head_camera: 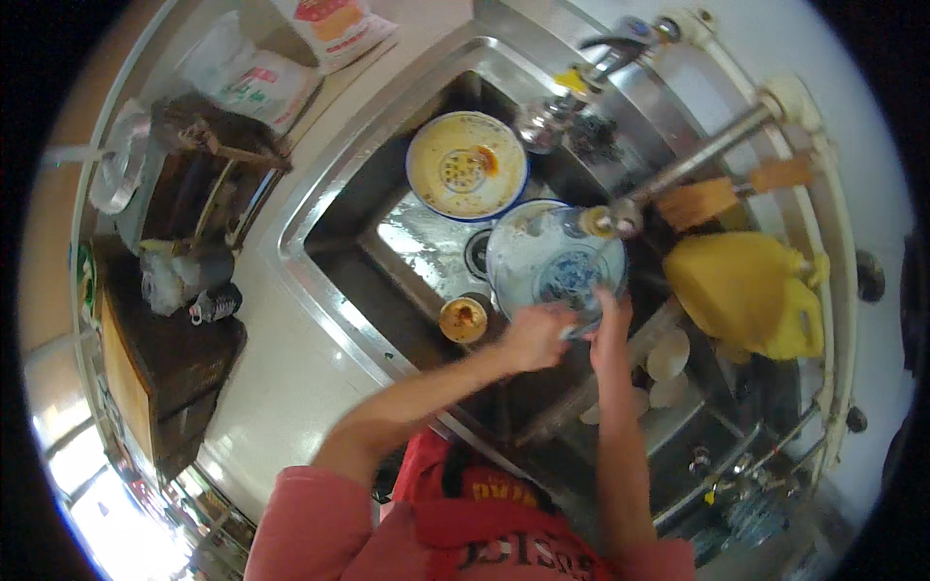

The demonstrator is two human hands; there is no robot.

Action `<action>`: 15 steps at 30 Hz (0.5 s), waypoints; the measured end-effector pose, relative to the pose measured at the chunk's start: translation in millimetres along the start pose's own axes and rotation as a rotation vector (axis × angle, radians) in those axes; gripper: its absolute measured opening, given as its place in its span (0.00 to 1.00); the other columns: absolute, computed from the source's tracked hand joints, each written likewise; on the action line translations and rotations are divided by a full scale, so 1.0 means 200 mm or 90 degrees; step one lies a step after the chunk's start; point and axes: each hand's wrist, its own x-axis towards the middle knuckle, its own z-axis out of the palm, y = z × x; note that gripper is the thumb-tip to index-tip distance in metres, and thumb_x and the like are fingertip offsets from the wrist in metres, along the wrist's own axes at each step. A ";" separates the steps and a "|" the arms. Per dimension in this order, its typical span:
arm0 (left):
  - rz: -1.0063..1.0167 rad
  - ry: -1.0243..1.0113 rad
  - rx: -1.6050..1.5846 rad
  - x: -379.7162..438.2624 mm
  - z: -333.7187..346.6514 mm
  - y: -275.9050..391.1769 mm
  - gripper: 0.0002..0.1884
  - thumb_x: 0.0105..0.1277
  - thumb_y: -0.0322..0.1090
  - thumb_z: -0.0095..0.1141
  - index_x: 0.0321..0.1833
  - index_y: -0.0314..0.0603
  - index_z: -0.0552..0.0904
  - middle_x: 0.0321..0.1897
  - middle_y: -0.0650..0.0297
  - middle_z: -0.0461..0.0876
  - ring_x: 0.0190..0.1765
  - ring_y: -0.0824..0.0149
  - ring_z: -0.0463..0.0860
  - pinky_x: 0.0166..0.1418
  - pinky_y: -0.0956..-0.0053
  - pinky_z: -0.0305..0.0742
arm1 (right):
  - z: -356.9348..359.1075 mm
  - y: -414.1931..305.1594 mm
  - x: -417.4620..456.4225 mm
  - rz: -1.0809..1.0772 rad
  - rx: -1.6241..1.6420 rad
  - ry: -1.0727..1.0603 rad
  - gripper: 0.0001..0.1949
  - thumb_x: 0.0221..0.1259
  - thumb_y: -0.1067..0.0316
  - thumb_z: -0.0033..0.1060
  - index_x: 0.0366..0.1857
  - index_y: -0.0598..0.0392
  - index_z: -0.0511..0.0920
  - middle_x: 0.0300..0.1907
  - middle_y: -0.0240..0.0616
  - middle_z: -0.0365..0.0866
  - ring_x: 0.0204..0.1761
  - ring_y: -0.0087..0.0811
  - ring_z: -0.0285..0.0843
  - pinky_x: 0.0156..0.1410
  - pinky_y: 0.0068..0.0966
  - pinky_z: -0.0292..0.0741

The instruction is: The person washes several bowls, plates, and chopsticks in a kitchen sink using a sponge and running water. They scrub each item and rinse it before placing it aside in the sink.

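Note:
Under the faucet spout (pixel 599 221), a pale bowl with a blue pattern (pixel 574 272) is over a larger blue-rimmed basin (pixel 519 240) in the steel sink. My right hand (pixel 610 327) grips the near right side of the bowl. My left hand (pixel 543 338) is closed at its near edge, around something small and pale that I cannot identify. Beyond them a yellowish enamel basin (pixel 465 165) with an orange-brown stain lies beside the drain (pixel 479 254). A small cup with brown residue (pixel 463 319) stands left of my left hand.
Right of the sink are a yellow plastic jug (pixel 741 290), a wooden-handled brush (pixel 697 203) and several pale bowls (pixel 668 354). A dark scouring pad (pixel 594 136) lies near the back edge. On the left counter are plastic sacks (pixel 265 91) and a dark can (pixel 216 303).

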 end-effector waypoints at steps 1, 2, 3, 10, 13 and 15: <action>0.027 0.127 -0.115 0.02 0.06 0.01 0.20 0.48 0.35 0.68 0.45 0.40 0.79 0.39 0.51 0.79 0.43 0.44 0.79 0.45 0.56 0.76 | 0.01 -0.01 -0.02 -0.018 -0.023 0.048 0.24 0.53 0.53 0.61 0.52 0.56 0.77 0.45 0.39 0.81 0.45 0.35 0.80 0.45 0.34 0.79; 0.070 0.201 -0.195 -0.01 0.09 -0.01 0.19 0.50 0.35 0.67 0.45 0.39 0.79 0.37 0.51 0.79 0.43 0.44 0.79 0.45 0.56 0.76 | 0.03 -0.04 -0.03 -0.003 -0.049 0.089 0.23 0.54 0.53 0.60 0.51 0.56 0.77 0.45 0.38 0.81 0.45 0.35 0.80 0.45 0.34 0.78; 0.096 0.195 -0.215 -0.02 0.12 -0.03 0.17 0.52 0.34 0.65 0.45 0.40 0.79 0.36 0.52 0.79 0.42 0.48 0.80 0.45 0.56 0.76 | 0.02 -0.08 -0.02 0.096 -0.052 0.017 0.23 0.54 0.52 0.60 0.49 0.56 0.78 0.43 0.38 0.81 0.43 0.35 0.81 0.43 0.35 0.80; 0.063 0.051 0.044 -0.02 0.01 -0.10 0.14 0.51 0.34 0.62 0.42 0.41 0.78 0.35 0.53 0.79 0.44 0.48 0.80 0.42 0.55 0.76 | 0.06 -0.08 0.06 -0.041 0.004 -0.099 0.26 0.53 0.60 0.61 0.56 0.61 0.73 0.52 0.41 0.78 0.49 0.34 0.77 0.54 0.30 0.71; -0.058 0.176 -0.203 0.07 0.07 0.05 0.21 0.52 0.34 0.62 0.50 0.40 0.78 0.43 0.50 0.78 0.50 0.49 0.79 0.48 0.55 0.76 | 0.07 -0.01 0.04 -0.065 0.082 -0.002 0.24 0.54 0.62 0.62 0.54 0.63 0.74 0.48 0.38 0.80 0.47 0.33 0.78 0.53 0.31 0.72; -0.037 0.152 -0.353 0.06 0.06 0.08 0.25 0.52 0.34 0.63 0.55 0.42 0.77 0.50 0.50 0.78 0.53 0.49 0.78 0.52 0.58 0.76 | 0.06 -0.04 0.08 0.021 0.088 -0.058 0.22 0.54 0.61 0.63 0.51 0.63 0.76 0.45 0.38 0.81 0.45 0.32 0.78 0.52 0.30 0.72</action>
